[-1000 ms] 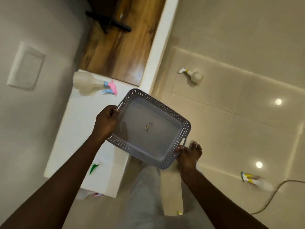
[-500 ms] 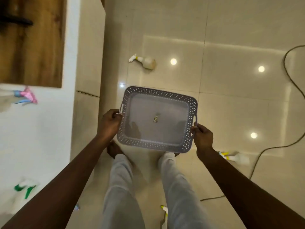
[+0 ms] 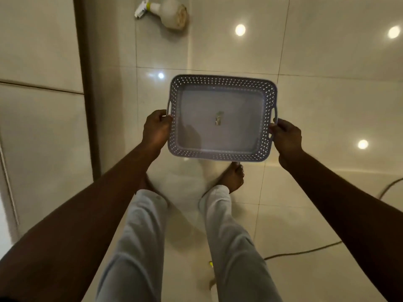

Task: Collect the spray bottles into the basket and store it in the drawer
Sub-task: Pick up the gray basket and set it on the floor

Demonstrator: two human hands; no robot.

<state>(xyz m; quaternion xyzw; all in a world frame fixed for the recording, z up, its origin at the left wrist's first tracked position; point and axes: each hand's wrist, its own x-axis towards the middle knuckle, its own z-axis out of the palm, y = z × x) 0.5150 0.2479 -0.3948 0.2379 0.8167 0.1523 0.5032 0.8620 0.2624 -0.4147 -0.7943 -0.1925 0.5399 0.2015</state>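
I hold a shallow grey basket [image 3: 221, 81] with perforated walls level in front of me, above the floor. My left hand [image 3: 155, 128] grips its left handle and my right hand [image 3: 286, 136] grips its right handle. Nothing lies in the basket except a small sticker at the middle of its bottom. A spray bottle [image 3: 168, 12] with a white trigger head and a yellow collar lies on its side on the floor, far ahead and left of the basket. A small yellow piece of another bottle [image 3: 210, 263] peeks out between my legs.
White cabinet fronts [image 3: 41, 131] run along the left with a dark gap beside them. A cable [image 3: 305, 250] trails across the glossy tiled floor at the lower right. My legs and bare feet are below the basket.
I have walked forward with the basket in both hands. The bottle on the floor ahead is now closer, and the white counter with its bottles and the yellow-headed bottle at the right have left the view.
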